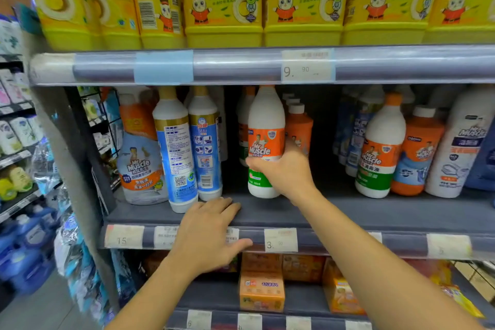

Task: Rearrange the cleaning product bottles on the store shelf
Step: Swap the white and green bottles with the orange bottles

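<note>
My right hand (285,171) grips a white Mr Muscle bottle (265,126) with an orange and green label, upright at the middle shelf (375,211); I cannot tell if its base touches the shelf. My left hand (209,230) rests flat on the shelf's front edge, fingers straight, holding nothing. Just left stand two tall blue-and-white bottles (187,147), and further left a Mr Muscle refill pouch (142,158). Behind the held bottle stand orange bottles (298,126). To the right stand another white Mr Muscle bottle (383,147), an orange bottle (417,150) and a large white bottle (460,147).
Yellow dish-soap bottles (222,0) fill the top shelf above a price rail (241,65). Orange soap boxes (261,289) sit on the lower shelf. A dark gap lies between the held bottle and the right group. Another aisle rack (18,142) stands at left.
</note>
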The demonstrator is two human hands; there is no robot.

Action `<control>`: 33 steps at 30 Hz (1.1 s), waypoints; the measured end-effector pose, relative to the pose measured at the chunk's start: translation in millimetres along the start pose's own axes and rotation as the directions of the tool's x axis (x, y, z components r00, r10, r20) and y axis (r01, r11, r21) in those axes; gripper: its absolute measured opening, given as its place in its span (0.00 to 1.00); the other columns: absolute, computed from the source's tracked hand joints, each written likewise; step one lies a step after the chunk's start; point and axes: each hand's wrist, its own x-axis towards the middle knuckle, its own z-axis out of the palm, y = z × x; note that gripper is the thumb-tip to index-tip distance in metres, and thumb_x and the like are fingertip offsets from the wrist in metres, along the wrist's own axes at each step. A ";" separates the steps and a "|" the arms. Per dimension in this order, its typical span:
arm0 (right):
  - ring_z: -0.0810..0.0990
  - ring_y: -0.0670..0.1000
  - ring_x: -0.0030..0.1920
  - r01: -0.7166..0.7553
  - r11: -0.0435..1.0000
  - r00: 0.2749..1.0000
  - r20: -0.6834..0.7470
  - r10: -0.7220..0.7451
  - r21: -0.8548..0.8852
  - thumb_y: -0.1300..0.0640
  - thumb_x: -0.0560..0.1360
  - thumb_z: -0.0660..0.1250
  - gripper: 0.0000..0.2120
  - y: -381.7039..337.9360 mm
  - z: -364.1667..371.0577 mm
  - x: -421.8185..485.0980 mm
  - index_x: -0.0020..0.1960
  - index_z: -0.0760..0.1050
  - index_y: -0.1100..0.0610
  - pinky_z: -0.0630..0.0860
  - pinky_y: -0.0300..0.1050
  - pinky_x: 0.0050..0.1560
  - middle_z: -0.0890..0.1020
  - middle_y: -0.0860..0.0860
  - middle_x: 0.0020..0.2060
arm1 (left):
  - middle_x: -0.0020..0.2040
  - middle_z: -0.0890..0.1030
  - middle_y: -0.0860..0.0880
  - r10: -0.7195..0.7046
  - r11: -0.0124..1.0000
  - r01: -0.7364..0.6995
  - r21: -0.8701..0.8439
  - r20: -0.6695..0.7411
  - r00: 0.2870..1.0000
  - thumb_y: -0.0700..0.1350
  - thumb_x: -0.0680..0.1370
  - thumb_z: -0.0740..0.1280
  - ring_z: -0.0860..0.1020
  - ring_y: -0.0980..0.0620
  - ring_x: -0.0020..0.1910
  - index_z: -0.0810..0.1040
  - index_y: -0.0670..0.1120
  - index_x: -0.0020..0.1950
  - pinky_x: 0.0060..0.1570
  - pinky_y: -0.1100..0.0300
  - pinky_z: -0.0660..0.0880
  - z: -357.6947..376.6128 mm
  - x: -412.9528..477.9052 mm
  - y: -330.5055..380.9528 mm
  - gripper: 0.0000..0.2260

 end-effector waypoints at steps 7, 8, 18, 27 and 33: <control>0.80 0.53 0.51 -0.099 0.991 0.993 -0.076 0.092 -0.088 0.47 0.63 0.78 0.30 30.7 50.1 31.2 0.59 0.68 0.55 0.70 0.39 0.40 0.79 0.50 0.49 | 0.57 0.83 0.47 -0.009 1.000 0.009 0.006 -0.025 1.000 0.72 0.67 0.60 0.82 0.48 0.55 0.82 0.48 0.59 0.47 0.51 0.78 9.9 0.3 -0.8 0.35; 0.80 0.54 0.52 -0.117 0.990 0.990 -0.089 0.110 -0.078 0.47 0.63 0.78 0.31 32.5 54.1 34.6 0.59 0.67 0.55 0.70 0.39 0.40 0.78 0.50 0.50 | 0.57 0.84 0.47 -0.009 1.000 0.009 0.007 -0.025 1.000 0.73 0.68 0.60 0.82 0.48 0.55 0.82 0.48 0.59 0.47 0.51 0.78 11.1 0.4 -1.2 0.35; 0.77 0.57 0.60 -0.143 0.989 0.984 -0.115 0.136 -0.050 0.53 0.64 0.79 0.35 34.7 77.6 61.2 0.64 0.64 0.58 0.70 0.42 0.50 0.77 0.57 0.61 | 0.56 0.84 0.47 -0.024 1.000 0.023 -0.008 -0.046 0.999 0.73 0.67 0.61 0.83 0.48 0.54 0.83 0.48 0.58 0.46 0.51 0.79 18.3 0.8 -2.6 0.35; 0.78 0.58 0.60 -0.134 0.986 0.986 -0.110 0.124 -0.095 0.51 0.64 0.79 0.37 36.9 84.1 68.3 0.65 0.64 0.59 0.71 0.43 0.50 0.77 0.58 0.62 | 0.56 0.84 0.47 -0.031 0.999 0.030 -0.019 -0.031 0.999 0.73 0.67 0.61 0.83 0.48 0.53 0.83 0.47 0.58 0.45 0.52 0.80 14.6 0.4 -1.0 0.35; 0.77 0.58 0.61 -0.158 0.979 0.987 -0.054 0.152 -0.126 0.51 0.65 0.79 0.38 32.6 80.0 65.2 0.67 0.63 0.59 0.71 0.43 0.50 0.76 0.58 0.63 | 0.56 0.84 0.47 -0.032 0.999 0.032 -0.033 -0.010 0.999 0.73 0.67 0.61 0.83 0.49 0.54 0.83 0.47 0.59 0.44 0.53 0.80 11.4 -1.4 1.0 0.35</control>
